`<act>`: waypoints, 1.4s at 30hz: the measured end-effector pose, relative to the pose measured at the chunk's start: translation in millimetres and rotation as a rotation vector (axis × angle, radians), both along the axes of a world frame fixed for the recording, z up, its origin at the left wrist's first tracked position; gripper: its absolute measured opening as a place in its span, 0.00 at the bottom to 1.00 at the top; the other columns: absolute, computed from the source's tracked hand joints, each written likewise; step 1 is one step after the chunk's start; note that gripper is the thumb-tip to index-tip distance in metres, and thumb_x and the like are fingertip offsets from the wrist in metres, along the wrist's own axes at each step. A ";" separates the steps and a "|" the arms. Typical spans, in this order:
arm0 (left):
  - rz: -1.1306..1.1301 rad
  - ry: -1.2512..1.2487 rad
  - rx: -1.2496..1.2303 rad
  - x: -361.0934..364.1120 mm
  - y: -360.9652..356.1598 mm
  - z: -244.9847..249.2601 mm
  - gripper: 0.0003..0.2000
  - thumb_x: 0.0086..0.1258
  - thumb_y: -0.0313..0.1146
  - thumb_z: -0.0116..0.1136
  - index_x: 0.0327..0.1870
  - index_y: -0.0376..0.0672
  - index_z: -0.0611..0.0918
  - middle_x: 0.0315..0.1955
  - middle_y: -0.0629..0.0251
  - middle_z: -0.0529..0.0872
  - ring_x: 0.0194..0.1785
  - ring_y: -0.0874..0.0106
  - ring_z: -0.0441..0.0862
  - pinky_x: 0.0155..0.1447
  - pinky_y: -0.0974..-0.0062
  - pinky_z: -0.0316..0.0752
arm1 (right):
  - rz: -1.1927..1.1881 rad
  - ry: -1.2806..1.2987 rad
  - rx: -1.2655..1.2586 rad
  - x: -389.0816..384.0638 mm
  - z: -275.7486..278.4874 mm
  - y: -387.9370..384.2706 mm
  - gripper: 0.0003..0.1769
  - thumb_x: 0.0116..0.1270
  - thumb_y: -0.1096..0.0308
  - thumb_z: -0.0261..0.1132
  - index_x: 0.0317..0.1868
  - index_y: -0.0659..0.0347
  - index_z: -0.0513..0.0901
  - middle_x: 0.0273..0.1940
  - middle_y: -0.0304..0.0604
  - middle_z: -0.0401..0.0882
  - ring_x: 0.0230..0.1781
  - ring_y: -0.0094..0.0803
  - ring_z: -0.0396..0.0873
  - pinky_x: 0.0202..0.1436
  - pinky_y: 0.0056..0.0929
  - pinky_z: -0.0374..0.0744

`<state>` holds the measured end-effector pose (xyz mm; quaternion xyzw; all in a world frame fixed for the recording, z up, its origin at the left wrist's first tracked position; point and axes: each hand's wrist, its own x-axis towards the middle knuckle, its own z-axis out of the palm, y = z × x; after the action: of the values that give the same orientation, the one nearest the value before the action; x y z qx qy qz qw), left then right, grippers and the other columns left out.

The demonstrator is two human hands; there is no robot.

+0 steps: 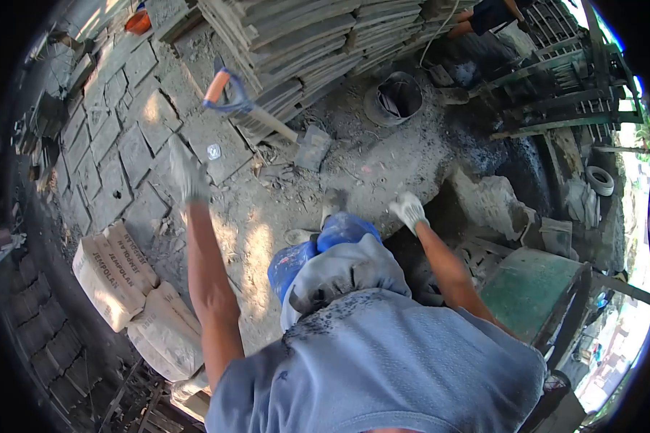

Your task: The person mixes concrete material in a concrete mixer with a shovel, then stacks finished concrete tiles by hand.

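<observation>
My left hand (188, 173), in a pale work glove, reaches forward over the paving slabs with its fingers stretched out and nothing in them. Just right of it lies a small clear plastic item (214, 151). A shovel (274, 124) with an orange and blue D-grip rests ahead, its dusty blade (313, 149) toward the middle. My right hand (409, 210), gloved too, hangs beside my right knee, empty, with fingers slightly bent and apart. Dirt floor shows around it, and a dark hollow opens just to its right.
Stacked grey tiles (303, 36) rise at the back, and a metal bucket (393, 99) stands near them. Printed cement bags (115, 274) lie at left. A green metal box (531, 292) and a broken concrete chunk (492, 206) are at right. Another person's legs (477, 18) show at the far back.
</observation>
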<state>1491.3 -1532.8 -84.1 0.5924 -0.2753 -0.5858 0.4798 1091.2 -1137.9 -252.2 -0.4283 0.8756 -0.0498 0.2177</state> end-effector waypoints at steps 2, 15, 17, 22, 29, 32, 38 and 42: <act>-0.040 0.087 0.042 -44.2 -57.6 -13.7 0.35 0.68 0.60 0.57 0.69 0.47 0.70 0.64 0.68 0.71 0.59 0.69 0.70 0.52 0.64 0.72 | 0.072 -0.086 -0.258 -1.1 8.7 43.5 0.24 0.55 0.54 0.68 0.47 0.62 0.84 0.42 0.56 0.83 0.43 0.53 0.81 0.49 0.43 0.78; -1.084 -0.646 -0.119 -124.3 48.8 -121.8 0.13 0.68 0.38 0.58 0.34 0.35 0.83 0.23 0.72 0.77 0.31 0.79 0.71 0.36 0.74 0.69 | -1.175 -0.704 -0.169 36.0 68.8 132.8 0.19 0.58 0.67 0.70 0.48 0.65 0.81 0.32 0.43 0.81 0.27 0.31 0.80 0.28 0.31 0.82; -1.201 -0.771 0.039 -100.1 76.8 -140.4 0.14 0.66 0.40 0.58 0.33 0.35 0.83 0.22 0.71 0.77 0.29 0.78 0.71 0.35 0.72 0.69 | -1.176 -0.734 -0.171 51.8 68.1 134.4 0.18 0.58 0.66 0.69 0.48 0.66 0.82 0.30 0.41 0.81 0.26 0.27 0.80 0.29 0.29 0.83; -1.244 -0.643 0.202 -60.7 127.4 -136.4 0.13 0.65 0.40 0.59 0.29 0.37 0.81 0.20 0.73 0.75 0.25 0.82 0.70 0.29 0.76 0.67 | -1.160 -0.762 -0.188 94.5 80.6 106.8 0.18 0.59 0.65 0.69 0.47 0.67 0.82 0.32 0.42 0.81 0.27 0.27 0.80 0.30 0.28 0.83; -1.144 -0.432 0.339 -12.8 119.9 -144.0 0.10 0.65 0.39 0.61 0.30 0.42 0.83 0.20 0.75 0.77 0.24 0.83 0.72 0.28 0.80 0.68 | -1.050 -0.768 -0.183 138.2 88.6 70.5 0.12 0.61 0.63 0.67 0.39 0.63 0.85 0.27 0.41 0.81 0.26 0.27 0.81 0.26 0.26 0.81; -0.984 -0.417 0.371 -0.8 108.5 -141.8 0.10 0.65 0.39 0.61 0.30 0.42 0.84 0.21 0.74 0.79 0.24 0.83 0.74 0.28 0.81 0.68 | -0.989 -0.763 -0.102 135.3 89.7 60.8 0.16 0.59 0.66 0.69 0.45 0.67 0.82 0.29 0.42 0.81 0.28 0.28 0.81 0.30 0.29 0.83; -0.720 -0.398 0.373 20.4 102.1 -113.7 0.12 0.67 0.40 0.60 0.42 0.41 0.85 0.27 0.73 0.83 0.28 0.81 0.78 0.31 0.80 0.72 | -0.502 -0.701 -0.148 96.9 55.3 38.6 0.14 0.59 0.65 0.69 0.41 0.68 0.83 0.28 0.43 0.81 0.27 0.29 0.81 0.31 0.31 0.82; -0.630 -0.378 0.398 34.3 128.9 -101.2 0.15 0.65 0.40 0.58 0.46 0.40 0.85 0.29 0.71 0.83 0.30 0.80 0.78 0.33 0.78 0.74 | -0.216 -0.444 -0.284 56.9 21.3 14.7 0.15 0.59 0.65 0.71 0.42 0.68 0.83 0.29 0.43 0.83 0.28 0.28 0.81 0.29 0.30 0.80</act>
<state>1525.6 -1404.0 -185.3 0.6576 -0.4077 -0.6265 0.0943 1148.1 -1123.2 -231.0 -0.3372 0.8313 -0.2877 0.3355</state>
